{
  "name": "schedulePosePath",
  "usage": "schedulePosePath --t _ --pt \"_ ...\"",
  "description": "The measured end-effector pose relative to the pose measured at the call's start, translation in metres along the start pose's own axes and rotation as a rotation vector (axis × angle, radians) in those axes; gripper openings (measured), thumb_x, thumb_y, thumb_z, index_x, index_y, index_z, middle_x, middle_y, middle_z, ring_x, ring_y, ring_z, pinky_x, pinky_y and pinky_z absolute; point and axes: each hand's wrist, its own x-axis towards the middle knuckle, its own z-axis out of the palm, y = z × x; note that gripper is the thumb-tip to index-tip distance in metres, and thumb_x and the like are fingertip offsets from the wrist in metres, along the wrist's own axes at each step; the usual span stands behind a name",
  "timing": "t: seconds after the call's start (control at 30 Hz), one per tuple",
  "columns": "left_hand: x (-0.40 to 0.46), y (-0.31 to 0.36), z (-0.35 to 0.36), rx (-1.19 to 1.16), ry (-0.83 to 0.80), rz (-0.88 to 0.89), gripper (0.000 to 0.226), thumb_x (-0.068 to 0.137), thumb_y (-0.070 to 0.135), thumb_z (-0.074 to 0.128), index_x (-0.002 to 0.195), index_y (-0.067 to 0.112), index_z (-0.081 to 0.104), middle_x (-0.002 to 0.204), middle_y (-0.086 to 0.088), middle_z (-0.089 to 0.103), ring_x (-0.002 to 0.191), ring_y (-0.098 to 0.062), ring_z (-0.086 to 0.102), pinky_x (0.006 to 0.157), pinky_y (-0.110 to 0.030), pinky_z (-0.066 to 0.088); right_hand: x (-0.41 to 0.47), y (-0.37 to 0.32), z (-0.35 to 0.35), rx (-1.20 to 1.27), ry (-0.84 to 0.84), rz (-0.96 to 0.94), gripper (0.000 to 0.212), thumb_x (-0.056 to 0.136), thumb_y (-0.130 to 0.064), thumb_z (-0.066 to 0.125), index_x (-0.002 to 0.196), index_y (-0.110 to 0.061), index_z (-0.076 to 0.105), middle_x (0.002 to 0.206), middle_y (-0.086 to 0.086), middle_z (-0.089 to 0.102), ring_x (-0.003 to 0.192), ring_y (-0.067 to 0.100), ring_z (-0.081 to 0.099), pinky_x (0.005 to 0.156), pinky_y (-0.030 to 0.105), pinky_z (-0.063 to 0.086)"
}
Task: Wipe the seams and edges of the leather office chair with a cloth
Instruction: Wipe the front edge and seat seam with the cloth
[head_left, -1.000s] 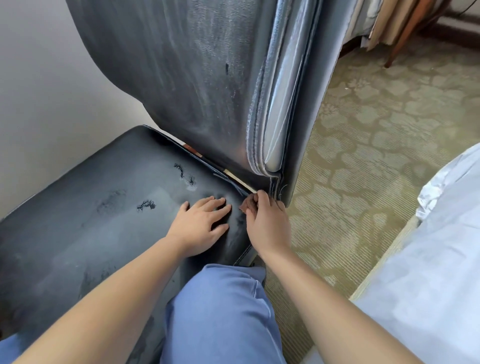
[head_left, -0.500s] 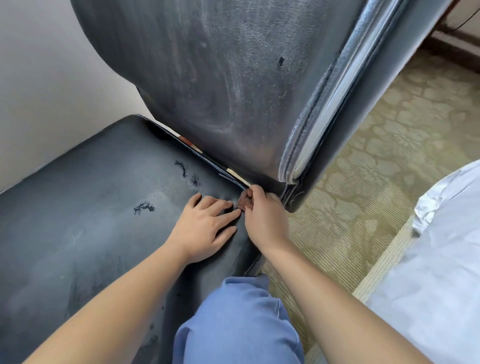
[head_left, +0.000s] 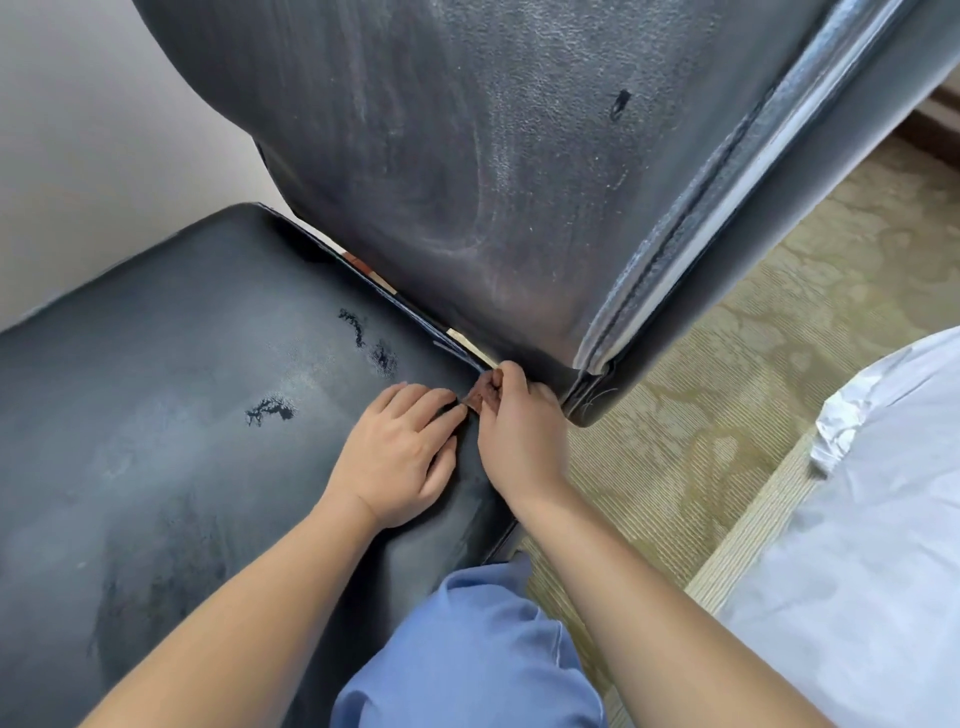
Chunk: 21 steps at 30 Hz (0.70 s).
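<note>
The black leather chair fills the view: its worn seat (head_left: 182, 415) on the left, its backrest (head_left: 467, 156) rising above. My right hand (head_left: 519, 431) pinches a small brown cloth (head_left: 480, 392) and presses it into the gap where the seat's rear right corner meets the backrest. Most of the cloth is hidden under the fingers. My left hand (head_left: 400, 457) lies flat on the seat just left of the cloth, fingers spread, fingertips touching it.
The backrest's piped side seam (head_left: 701, 249) runs up to the right. Patterned green carpet (head_left: 727, 415) lies right of the chair. White bedding (head_left: 857, 545) sits at the right edge. My blue-trousered knee (head_left: 467, 649) rests against the seat's front. A pale wall (head_left: 104, 156) stands at the left.
The camera has come closer and tilted, so the backrest leans more to the right. My right hand has edged the cloth slightly further into the corner gap; the left hand stays flat on the seat.
</note>
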Motion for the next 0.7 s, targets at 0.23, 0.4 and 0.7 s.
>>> schedulePosePath --t 0.23,0.4,0.7 --pt "0.001 0.0 0.0 -0.017 0.006 -0.103 0.034 0.086 0.021 0.047 0.105 0.005 0.07 0.108 -0.01 0.067 0.097 -0.031 0.06 0.093 -0.044 0.047 -0.013 0.013 -0.012 -0.031 -0.022 -0.048 0.033 0.092 -0.02 0.053 0.124 -0.012 0.048 0.109 0.012 0.062 0.109 0.031 0.052 0.081 0.037 0.041" --pt "0.001 0.0 0.001 0.001 0.015 -0.116 0.034 0.085 0.02 0.048 0.106 0.004 0.07 0.109 -0.011 0.066 0.098 -0.032 0.059 0.094 -0.045 0.046 -0.013 0.013 -0.005 -0.008 -0.015 -0.039 0.031 0.09 -0.018 0.053 0.12 -0.01 0.05 0.107 0.011 0.064 0.106 0.031 0.052 0.082 0.038 0.041" --pt "0.001 0.001 0.0 0.096 -0.001 -0.249 0.039 0.085 0.022 0.044 0.107 0.0 0.068 0.111 -0.014 0.067 0.102 -0.033 0.06 0.095 -0.045 0.045 0.02 -0.009 0.0 -0.045 -0.046 -0.029 0.034 0.096 -0.019 0.044 0.129 -0.013 0.039 0.121 0.012 0.059 0.115 0.029 0.049 0.09 0.033 0.035"
